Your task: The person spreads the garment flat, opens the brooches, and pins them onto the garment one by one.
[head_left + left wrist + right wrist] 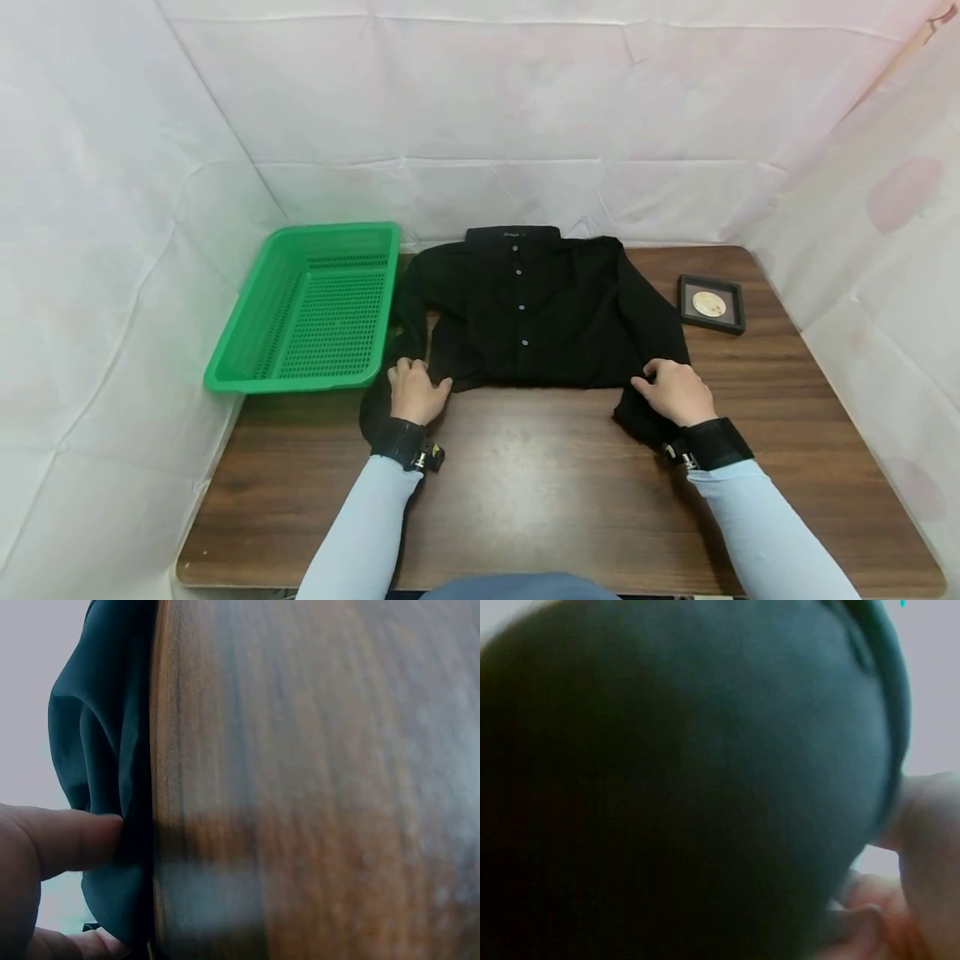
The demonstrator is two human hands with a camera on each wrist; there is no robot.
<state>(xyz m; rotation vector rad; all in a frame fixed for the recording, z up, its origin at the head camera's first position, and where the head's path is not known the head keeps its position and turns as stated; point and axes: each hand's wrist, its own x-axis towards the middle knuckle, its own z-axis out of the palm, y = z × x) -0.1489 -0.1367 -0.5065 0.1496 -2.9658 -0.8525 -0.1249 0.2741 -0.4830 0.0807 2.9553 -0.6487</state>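
A black button-up shirt (517, 317) lies front up on the table, collar toward the back wall and its lower edge straight across. My left hand (417, 393) rests on the sleeve at the shirt's left, thumb spread toward the lower corner. In the left wrist view, the thumb (82, 838) and a fingertip touch the dark cloth (112, 742) well apart from each other. At the other side my right hand (681, 393) grips the right sleeve (651, 325) near its lower end. Cloth (690, 765) fills most of the right wrist view and hides the right fingertips.
A green perforated basket (322, 321) stands at the back left, close beside the left sleeve. On the right lies a small dark frame (712, 303) with a round pale disc. White sheets (510, 92) hang behind and along both sides of the brown wooden table (517, 500).
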